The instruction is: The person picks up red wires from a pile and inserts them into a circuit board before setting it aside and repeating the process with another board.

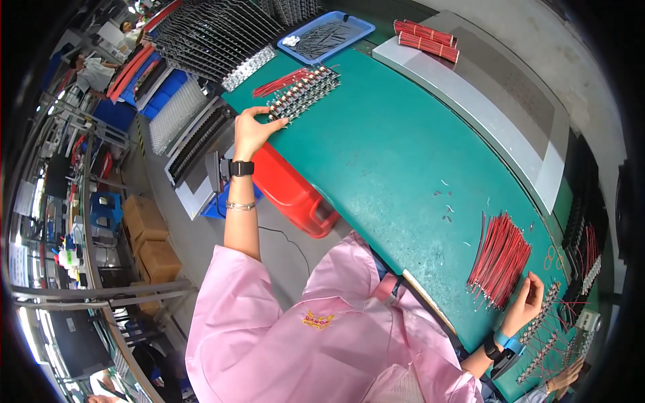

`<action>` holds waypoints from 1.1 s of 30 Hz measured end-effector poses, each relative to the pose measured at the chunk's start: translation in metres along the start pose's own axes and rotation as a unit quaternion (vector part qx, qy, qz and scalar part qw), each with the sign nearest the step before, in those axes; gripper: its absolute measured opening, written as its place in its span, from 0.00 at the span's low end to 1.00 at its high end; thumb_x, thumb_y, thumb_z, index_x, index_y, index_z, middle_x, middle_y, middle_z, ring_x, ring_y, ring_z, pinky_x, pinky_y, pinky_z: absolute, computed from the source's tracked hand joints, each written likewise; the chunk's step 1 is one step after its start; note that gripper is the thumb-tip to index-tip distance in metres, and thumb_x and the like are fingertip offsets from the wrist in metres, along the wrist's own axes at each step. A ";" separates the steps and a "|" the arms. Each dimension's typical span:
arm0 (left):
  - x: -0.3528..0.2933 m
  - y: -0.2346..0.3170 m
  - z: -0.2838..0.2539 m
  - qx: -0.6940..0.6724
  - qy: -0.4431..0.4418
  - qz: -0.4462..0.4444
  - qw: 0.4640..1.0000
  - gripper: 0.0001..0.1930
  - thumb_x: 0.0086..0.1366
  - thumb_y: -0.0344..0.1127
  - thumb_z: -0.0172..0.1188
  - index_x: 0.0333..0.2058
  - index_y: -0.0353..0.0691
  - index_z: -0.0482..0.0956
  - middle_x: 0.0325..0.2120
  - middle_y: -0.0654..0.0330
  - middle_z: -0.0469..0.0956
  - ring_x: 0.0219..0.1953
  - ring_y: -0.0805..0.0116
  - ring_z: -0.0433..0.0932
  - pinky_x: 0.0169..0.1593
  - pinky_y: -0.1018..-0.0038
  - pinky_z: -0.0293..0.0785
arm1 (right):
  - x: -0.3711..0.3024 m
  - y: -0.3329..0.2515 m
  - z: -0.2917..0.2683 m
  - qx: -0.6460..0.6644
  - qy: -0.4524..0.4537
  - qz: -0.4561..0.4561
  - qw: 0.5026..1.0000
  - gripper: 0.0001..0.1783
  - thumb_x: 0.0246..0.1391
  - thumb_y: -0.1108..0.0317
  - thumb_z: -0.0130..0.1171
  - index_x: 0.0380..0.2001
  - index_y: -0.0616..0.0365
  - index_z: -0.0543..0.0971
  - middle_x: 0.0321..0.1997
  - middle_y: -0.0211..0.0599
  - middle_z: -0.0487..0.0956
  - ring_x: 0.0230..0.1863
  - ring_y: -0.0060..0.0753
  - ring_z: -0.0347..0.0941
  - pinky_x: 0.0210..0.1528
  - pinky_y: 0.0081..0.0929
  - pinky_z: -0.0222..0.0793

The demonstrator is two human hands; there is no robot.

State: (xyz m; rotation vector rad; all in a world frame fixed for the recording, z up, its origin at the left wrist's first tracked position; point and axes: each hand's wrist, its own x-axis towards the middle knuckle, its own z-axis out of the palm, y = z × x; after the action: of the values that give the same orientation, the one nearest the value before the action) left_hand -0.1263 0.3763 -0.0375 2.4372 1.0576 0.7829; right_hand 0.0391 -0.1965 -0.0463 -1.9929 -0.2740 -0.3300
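Note:
My left hand (251,134) is at the far left of the green table, thumb and fingers closed around the near end of a block of small metal parts (306,94) set in rows. Thin red wires (279,83) lie just beyond that block. On the right, my right hand (526,305) hovers or rests beside a fanned pile of red wires (500,260) with pale tips. Its fingers are loosely curled and a little apart, and I see nothing between them. Below it are strips of metal parts (537,329) with red wires attached.
A blue tray (366,28) holds dark thin pieces. Bundled red wires (430,41) lie on a grey raised shelf (470,101). Below the table's near edge stands a red plastic stool (289,191). Another person's hand (568,376) works at the lower right. Metal racks (208,40) stand at the far left.

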 end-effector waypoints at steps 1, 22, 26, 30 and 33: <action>-0.001 0.000 0.001 -0.023 0.000 -0.016 1.000 0.27 0.38 0.46 0.68 0.33 0.31 0.76 0.33 0.51 0.75 0.38 0.64 0.75 0.43 0.74 0.68 | 0.000 0.001 0.000 0.006 -0.002 0.004 1.000 0.07 0.52 0.74 0.48 0.34 0.65 0.72 0.36 0.32 0.72 0.39 0.22 0.66 0.44 0.18 0.59; -0.005 0.007 0.002 -0.354 -0.037 -0.180 0.917 0.21 0.46 0.32 0.65 0.39 0.31 0.68 0.22 0.62 0.74 0.17 0.82 0.66 0.20 0.89 0.60 | 0.001 0.003 0.002 -0.011 -0.002 0.017 1.000 0.08 0.52 0.73 0.48 0.34 0.66 0.72 0.35 0.32 0.72 0.38 0.20 0.65 0.43 0.17 0.59; 0.000 -0.001 0.003 -0.446 -0.054 -0.249 0.858 0.16 0.48 0.30 0.63 0.35 0.34 0.69 0.22 0.63 0.73 0.16 0.83 0.65 0.16 0.90 0.56 | 0.000 0.001 0.002 -0.002 0.001 0.028 1.000 0.08 0.52 0.73 0.48 0.35 0.66 0.72 0.35 0.32 0.72 0.37 0.20 0.65 0.43 0.16 0.59; 0.002 -0.006 0.001 -0.504 -0.092 -0.272 0.814 0.11 0.50 0.27 0.60 0.31 0.36 0.68 0.21 0.62 0.73 0.15 0.83 0.65 0.15 0.90 0.55 | 0.001 0.000 0.003 0.001 0.000 0.035 0.999 0.08 0.52 0.72 0.48 0.35 0.66 0.72 0.35 0.32 0.72 0.37 0.20 0.65 0.42 0.16 0.59; 0.004 -0.006 0.000 -0.529 -0.109 -0.262 0.800 0.09 0.51 0.26 0.59 0.30 0.37 0.68 0.21 0.62 0.73 0.16 0.82 0.65 0.15 0.89 0.55 | 0.000 0.005 0.003 -0.002 0.009 0.010 1.000 0.09 0.53 0.71 0.49 0.36 0.64 0.72 0.35 0.28 0.72 0.33 0.15 0.63 0.35 0.12 0.58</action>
State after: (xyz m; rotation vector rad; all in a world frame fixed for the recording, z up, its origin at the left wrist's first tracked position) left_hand -0.1271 0.3832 -0.0398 1.1629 0.7957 0.6138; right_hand 0.0413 -0.1961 -0.0520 -1.9951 -0.2433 -0.3354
